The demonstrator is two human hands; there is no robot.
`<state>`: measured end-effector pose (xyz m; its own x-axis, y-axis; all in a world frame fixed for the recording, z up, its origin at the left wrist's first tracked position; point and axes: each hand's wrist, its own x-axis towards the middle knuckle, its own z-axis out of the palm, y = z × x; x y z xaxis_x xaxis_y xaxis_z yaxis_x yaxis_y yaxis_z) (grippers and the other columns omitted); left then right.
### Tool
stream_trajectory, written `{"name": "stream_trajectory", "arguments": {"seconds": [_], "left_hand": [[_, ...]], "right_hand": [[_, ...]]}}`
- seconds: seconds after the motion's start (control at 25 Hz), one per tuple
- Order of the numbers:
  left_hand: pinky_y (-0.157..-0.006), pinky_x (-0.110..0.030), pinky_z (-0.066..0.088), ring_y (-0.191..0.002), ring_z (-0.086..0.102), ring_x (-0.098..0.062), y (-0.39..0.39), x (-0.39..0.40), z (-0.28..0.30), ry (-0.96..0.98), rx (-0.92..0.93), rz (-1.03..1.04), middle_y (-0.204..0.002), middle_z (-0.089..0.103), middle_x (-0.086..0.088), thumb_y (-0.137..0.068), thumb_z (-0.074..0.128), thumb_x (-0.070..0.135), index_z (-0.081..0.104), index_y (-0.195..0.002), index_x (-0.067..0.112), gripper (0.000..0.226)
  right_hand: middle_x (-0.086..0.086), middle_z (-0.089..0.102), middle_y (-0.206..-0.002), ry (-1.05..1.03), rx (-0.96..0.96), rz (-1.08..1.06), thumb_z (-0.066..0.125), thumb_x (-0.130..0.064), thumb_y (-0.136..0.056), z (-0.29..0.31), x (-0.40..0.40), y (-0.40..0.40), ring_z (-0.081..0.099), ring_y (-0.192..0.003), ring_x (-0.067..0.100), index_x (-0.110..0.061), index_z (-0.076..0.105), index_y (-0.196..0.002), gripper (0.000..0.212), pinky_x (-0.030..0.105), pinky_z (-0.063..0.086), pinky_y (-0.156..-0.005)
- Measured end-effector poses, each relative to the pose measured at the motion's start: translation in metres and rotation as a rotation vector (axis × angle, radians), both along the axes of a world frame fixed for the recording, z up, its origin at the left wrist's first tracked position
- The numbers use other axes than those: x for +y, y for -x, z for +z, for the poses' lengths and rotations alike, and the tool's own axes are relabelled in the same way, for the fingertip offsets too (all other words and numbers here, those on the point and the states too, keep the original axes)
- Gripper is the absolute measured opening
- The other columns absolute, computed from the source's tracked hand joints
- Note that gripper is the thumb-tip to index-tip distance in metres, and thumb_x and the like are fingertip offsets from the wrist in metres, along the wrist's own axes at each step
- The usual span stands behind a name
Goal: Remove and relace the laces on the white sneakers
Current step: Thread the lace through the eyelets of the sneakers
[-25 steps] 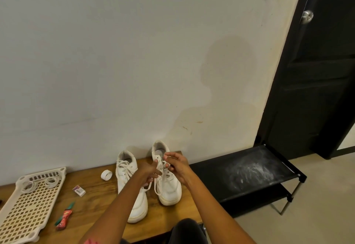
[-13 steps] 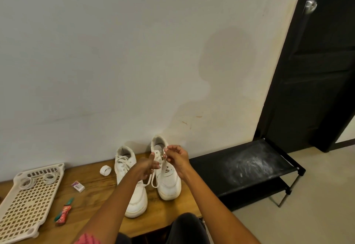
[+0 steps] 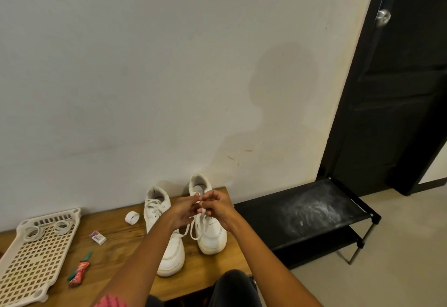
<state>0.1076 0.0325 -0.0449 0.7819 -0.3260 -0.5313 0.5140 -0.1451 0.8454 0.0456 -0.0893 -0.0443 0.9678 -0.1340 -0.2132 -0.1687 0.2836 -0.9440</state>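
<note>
From the head view, two white sneakers stand side by side on the wooden worktop, and both hands meet over the top of the right sneaker. The left hand and right hand each pinch the lace, whose loose ends hang down toward the toe. The shoe's long way runs from the wall toward the person, and the left sneaker sits just beside it, laces in

— Where do the two white leather sneakers stand?
— On the brown wooden table, side by side against the wall. The cream perforated plastic tray lies left of them; the black fabric shoe rack stands right of the table.
</note>
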Motion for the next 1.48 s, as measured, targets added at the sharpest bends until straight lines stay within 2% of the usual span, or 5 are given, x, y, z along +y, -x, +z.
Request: {"name": "stream_trajectory", "arguments": {"seconds": [0.4, 0.6, 0.8, 1.08, 1.48], "left_hand": [[-0.067, -0.032, 0.044, -0.073, 0.056, -0.021, -0.003, 0.001, 0.009, 0.058, 0.312, -0.107, -0.068, 0.061, -0.009, -0.094, 0.048, 0.035, 0.062, -0.08, 0.008, 0.033], [-0.057, -0.031, 0.057, -0.056, 0.065, -0.022, -0.036, -0.011, -0.007, -0.098, -0.086, 0.2, -0.07, 0.065, -0.015, -0.089, 0.055, -0.003, 0.062, -0.091, -0.006, 0.008], [-0.061, -0.028, 0.051, -0.068, 0.063, -0.024, -0.048, -0.014, -0.001, -0.421, -0.427, 0.181, -0.108, 0.063, -0.015, -0.082, 0.066, 0.003, 0.052, -0.118, 0.007, 0.038], [-0.063, -0.022, 0.046, -0.061, 0.059, -0.014, -0.055, -0.026, -0.022, -0.437, -0.495, 0.121, -0.096, 0.072, -0.018, -0.089, 0.061, 0.01, 0.071, -0.096, 0.0, 0.016], [-0.071, -0.019, 0.037, -0.094, 0.063, -0.023, -0.059, -0.046, -0.05, -0.576, -0.784, 0.13, -0.101, 0.07, -0.011, -0.089, 0.06, 0.011, 0.069, -0.097, 0.006, 0.013]], "right_hand": [[0.002, 0.072, -0.074, 0.007, -0.068, 0.145, 0.062, 0.012, -0.081, 0.006, -0.005, 0.009, 0.069, -0.065, 0.013, -0.008, 0.055, -0.072, 0.023, 0.018, 0.048, -0.05], [0.001, 0.072, -0.08, 0.089, 0.005, 0.437, 0.06, 0.009, -0.083, -0.004, -0.01, 0.013, 0.069, -0.068, 0.013, -0.013, 0.055, -0.072, 0.025, 0.016, 0.041, -0.049], [0.004, 0.07, -0.09, 0.052, 0.159, 0.516, 0.058, 0.003, -0.087, -0.017, -0.02, 0.011, 0.07, -0.072, 0.017, -0.014, 0.058, -0.079, 0.019, 0.015, 0.047, -0.051], [-0.002, 0.052, -0.067, 0.77, 0.214, -0.212, 0.054, -0.025, -0.094, -0.036, -0.032, -0.03, 0.049, -0.055, 0.006, -0.019, 0.047, -0.063, 0.032, 0.019, 0.044, -0.055], [0.006, 0.062, -0.085, 0.984, 0.13, -0.218, 0.057, -0.037, -0.092, -0.076, -0.006, -0.092, 0.055, -0.075, 0.014, -0.007, 0.064, -0.098, 0.031, 0.021, 0.044, -0.063]]}}
